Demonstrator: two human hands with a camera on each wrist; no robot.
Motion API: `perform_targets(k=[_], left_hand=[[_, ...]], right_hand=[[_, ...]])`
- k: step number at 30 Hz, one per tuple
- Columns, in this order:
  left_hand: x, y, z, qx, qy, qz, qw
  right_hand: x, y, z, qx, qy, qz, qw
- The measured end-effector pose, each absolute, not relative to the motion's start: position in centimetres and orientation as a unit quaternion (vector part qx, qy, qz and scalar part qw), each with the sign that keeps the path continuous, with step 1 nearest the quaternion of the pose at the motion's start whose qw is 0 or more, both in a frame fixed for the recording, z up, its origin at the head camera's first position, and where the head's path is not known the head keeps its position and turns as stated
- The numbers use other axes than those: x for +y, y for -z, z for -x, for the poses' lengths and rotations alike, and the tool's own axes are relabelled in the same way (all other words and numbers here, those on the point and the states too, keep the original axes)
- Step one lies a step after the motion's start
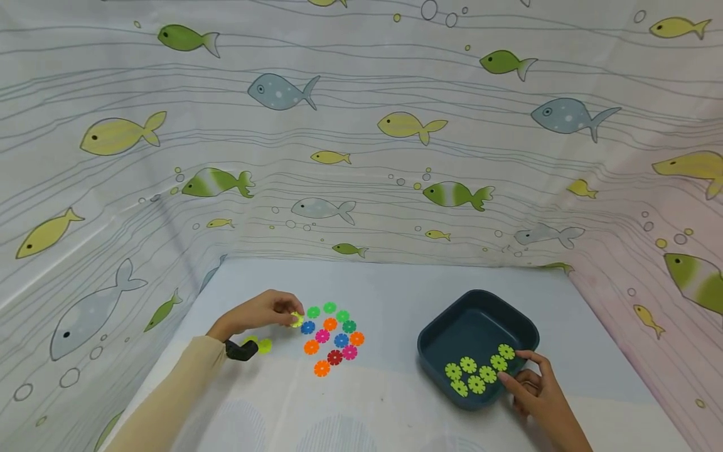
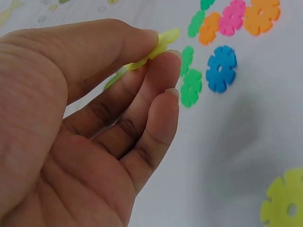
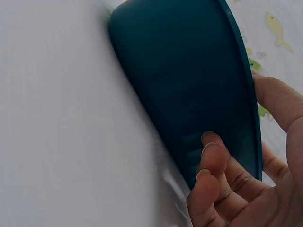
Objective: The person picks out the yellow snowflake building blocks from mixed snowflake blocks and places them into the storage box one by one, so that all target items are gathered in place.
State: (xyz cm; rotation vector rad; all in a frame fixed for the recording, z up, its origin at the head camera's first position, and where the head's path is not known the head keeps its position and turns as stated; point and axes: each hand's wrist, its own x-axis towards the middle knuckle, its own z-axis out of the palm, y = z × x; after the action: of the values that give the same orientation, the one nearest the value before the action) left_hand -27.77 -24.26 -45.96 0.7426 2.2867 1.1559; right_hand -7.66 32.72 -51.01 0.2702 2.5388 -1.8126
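My left hand [image 1: 268, 312] pinches a yellow notched disc [image 1: 296, 320] between thumb and fingers; in the left wrist view that yellow disc [image 2: 163, 45] appears nearly edge-on. Beside it on the table lies a group of flower-like notched discs, among them a blue disc [image 1: 307, 328], a green disc [image 1: 313, 312] and a pink disc [image 1: 322, 336]. My right hand [image 1: 533, 389] grips the near right rim of a dark blue tray [image 1: 432, 320]. Fingers press the tray's outer wall [image 3: 184, 71] in the right wrist view. Several yellow-green discs [image 1: 477, 384] lie inside the tray.
More yellow discs [image 1: 264, 346] lie by the left wrist, partly behind a black wrist strap [image 1: 241, 351]. An orange disc [image 1: 322, 368] sits at the group's near edge. A fish-patterned curtain [image 1: 339, 182] encloses the white table [image 1: 390, 402] at the back and sides.
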Motion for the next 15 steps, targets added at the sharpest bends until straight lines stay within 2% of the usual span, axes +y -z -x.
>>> perform_targets(k=[15], left_hand=[[-20.9,45.4,28.7,0.823,-0.419,-0.305,0.235]], right_hand=[[32.4,50.7,7.6,0.803,0.588,-0.1,0.012]])
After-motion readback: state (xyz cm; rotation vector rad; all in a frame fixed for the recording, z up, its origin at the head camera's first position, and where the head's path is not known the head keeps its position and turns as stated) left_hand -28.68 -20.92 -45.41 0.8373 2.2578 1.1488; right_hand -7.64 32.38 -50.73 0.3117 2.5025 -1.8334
